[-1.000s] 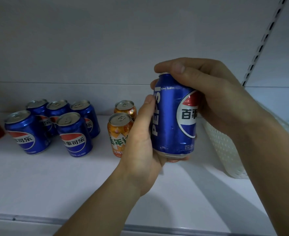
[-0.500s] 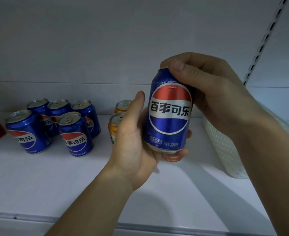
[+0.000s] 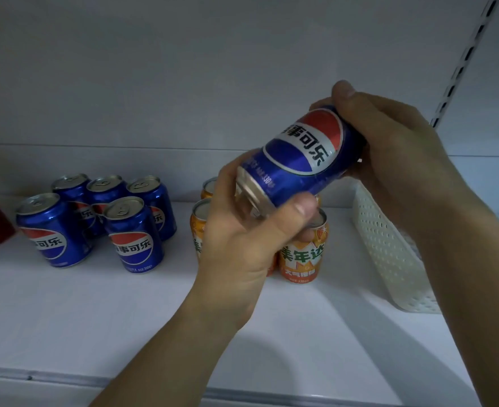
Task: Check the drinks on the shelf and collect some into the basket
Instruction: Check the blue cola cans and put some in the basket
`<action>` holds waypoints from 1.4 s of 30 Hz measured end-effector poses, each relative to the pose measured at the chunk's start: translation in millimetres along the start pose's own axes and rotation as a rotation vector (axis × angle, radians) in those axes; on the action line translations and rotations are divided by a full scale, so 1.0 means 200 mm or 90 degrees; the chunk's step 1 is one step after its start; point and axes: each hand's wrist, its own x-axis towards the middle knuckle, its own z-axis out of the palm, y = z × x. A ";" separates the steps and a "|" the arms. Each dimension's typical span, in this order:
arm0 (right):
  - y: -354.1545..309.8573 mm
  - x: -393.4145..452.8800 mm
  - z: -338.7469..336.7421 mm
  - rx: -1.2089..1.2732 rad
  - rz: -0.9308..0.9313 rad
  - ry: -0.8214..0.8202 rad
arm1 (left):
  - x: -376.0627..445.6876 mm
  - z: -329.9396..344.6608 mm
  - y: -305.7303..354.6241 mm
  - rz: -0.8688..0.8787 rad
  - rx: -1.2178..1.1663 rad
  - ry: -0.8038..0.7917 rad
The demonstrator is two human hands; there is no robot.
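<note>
At the centre right of the frame the person holds a blue Pepsi can (image 3: 304, 160) tilted, its base turned down toward the camera. The left hand (image 3: 242, 245) curls round the base end and the right hand (image 3: 389, 148) wraps the top end. The white perforated basket (image 3: 389, 254) stands on the shelf (image 3: 95, 312) at right, just below the right arm.

If either grip loosens while the can is tipped, it could drop onto the orange cans (image 3: 301, 254) directly beneath and knock them over.

The held can reads "事可乐" and "330", as do the blue cans (image 3: 133, 239) standing at left. The orange cans show "美年达".
</note>
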 end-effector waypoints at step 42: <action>-0.10 -0.11 -0.01 -0.044 -0.192 -0.098 | 0.00 -0.09 0.03 0.220 0.550 0.090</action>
